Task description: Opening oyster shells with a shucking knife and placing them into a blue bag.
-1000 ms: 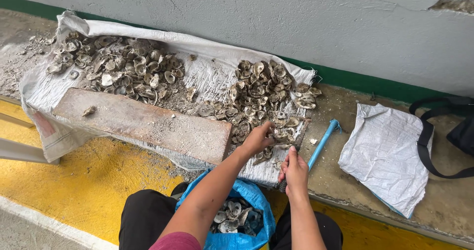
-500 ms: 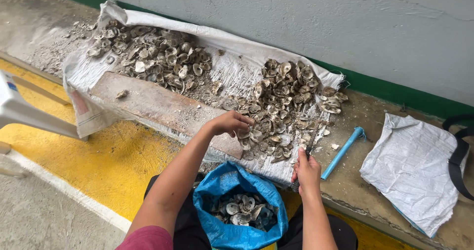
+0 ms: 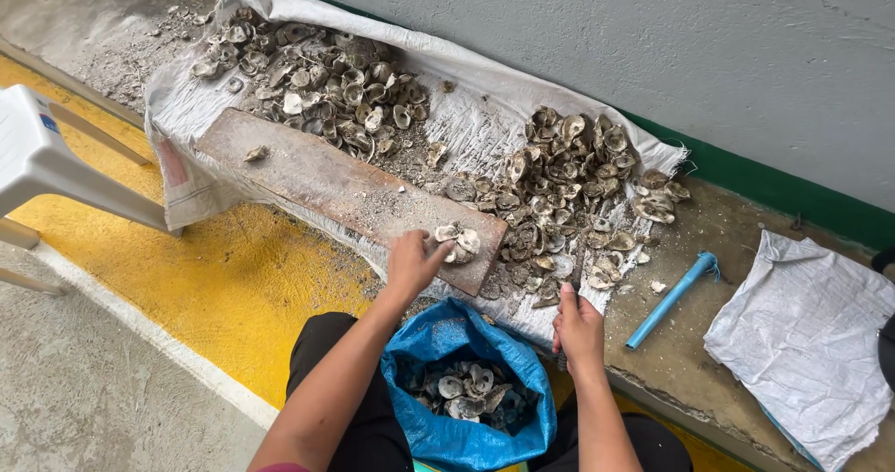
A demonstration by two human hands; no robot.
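Observation:
My left hand (image 3: pixel 413 261) rests on the near end of a long wooden board (image 3: pixel 317 181), gripping a clump of oyster shells (image 3: pixel 459 242) on it. My right hand (image 3: pixel 579 326) holds a thin dark tool (image 3: pixel 574 281), its blade pointing up toward the right-hand shell pile (image 3: pixel 569 187). A second heap of shells (image 3: pixel 317 80) lies behind the board on a white woven sack (image 3: pixel 466 127). A blue bag (image 3: pixel 466 388) partly filled with shells sits between my knees.
A blue pipe-like handle (image 3: pixel 671 299) lies on the concrete right of the sack. A folded white sack (image 3: pixel 802 341) sits at the far right. A white plastic chair (image 3: pixel 47 169) stands at the left over the yellow floor stripe (image 3: pixel 233 276). A grey wall with a green base runs behind.
My left hand moved from the right shell pile back onto the board, bringing a clump of shells with it. The view has shifted left and lower. My right hand stays near the sack edge.

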